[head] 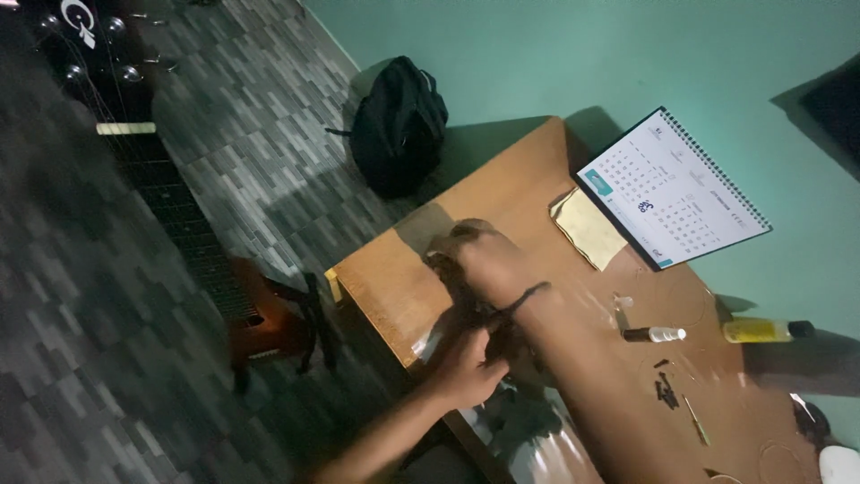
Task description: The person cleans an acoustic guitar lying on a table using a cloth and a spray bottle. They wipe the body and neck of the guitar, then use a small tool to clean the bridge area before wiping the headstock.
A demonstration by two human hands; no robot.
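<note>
Both hands meet over the near corner of a brown wooden table [394,278]. My left hand [466,369] comes up from the bottom edge, its fingers curled around a dark, blurred thing [495,330] that I cannot make out. My right hand [477,255] reaches across the table top, with a dark band [528,294] on its wrist. Its fingers bend down over the dark thing near the table's edge; motion blur hides the grip. A clear plastic sheet [537,444] lies under my forearms.
On the table are a spiral desk calendar [672,188], a yellowish pad [587,229], a small dark bottle with white cap [654,334], a yellow tube [766,331], dark small bits [665,391] and a thin stick [696,421]. A black backpack [399,125] and a guitar [269,323] rest on the floor.
</note>
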